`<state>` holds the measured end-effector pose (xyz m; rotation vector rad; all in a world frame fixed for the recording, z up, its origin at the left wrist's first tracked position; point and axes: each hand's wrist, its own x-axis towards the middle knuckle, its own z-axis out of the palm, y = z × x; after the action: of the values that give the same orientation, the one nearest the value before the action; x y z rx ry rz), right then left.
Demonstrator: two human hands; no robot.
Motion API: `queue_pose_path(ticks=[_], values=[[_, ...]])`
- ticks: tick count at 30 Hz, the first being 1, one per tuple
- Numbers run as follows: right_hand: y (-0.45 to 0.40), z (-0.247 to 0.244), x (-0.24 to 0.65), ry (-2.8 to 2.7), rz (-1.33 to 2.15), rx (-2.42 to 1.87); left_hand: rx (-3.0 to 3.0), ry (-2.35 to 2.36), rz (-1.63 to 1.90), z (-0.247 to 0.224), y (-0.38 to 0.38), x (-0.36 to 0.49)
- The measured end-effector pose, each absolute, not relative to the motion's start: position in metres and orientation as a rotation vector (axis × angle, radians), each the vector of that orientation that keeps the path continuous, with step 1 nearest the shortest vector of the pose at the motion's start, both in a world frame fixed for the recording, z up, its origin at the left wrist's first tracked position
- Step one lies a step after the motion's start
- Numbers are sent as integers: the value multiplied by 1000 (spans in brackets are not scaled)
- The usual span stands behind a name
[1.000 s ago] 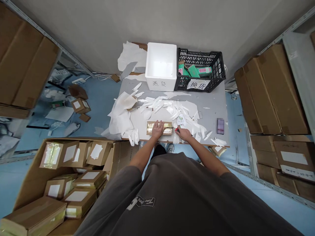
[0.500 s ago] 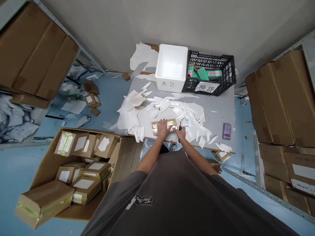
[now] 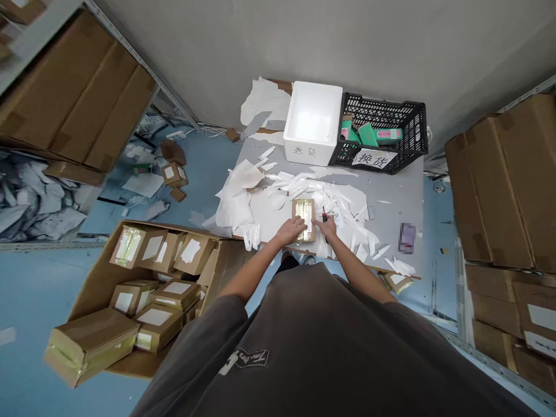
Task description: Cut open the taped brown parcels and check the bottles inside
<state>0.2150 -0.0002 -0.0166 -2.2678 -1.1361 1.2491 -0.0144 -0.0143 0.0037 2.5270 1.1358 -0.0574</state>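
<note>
Grey table (image 3: 388,223): left hand (image 3: 287,232) flat, steady your brown oblong cardboard box (image 3: 306,209); aim the red-black tool (image 3: 324,215) your right hand (image 3: 329,227) grips toward twelve o'clock.

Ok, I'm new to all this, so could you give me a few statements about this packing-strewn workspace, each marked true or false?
1. The left hand touches a small brown cardboard box with shiny tape. True.
2. The right hand is empty. False: it holds a slim red-and-black tool.
3. Green boxes lie in the black plastic mesh crate. True.
4. The white foam box stands right of the crate in the picture. False: it stands left of it.
5. White paper scraps litter the grey tabletop. True.
6. The large open cardboard carton holds just one parcel. False: it holds several.
</note>
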Motion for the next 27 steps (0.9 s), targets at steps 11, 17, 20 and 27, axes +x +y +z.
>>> queue_pose_path(ticks=[11,17,20,27], values=[[12,-42,225,-1096,1209,-2285,2645,883,-266,10,45,1],[27,-24,248,-1335,1192,-2219,2473,1097,-347,5,18,20],[-2,-15,265,-1407,1341,-2038,2385,1199,-355,3,1,29],[-43,-4,282,-1679,1857,-1848,2377,1263,-376,10,-2,37]])
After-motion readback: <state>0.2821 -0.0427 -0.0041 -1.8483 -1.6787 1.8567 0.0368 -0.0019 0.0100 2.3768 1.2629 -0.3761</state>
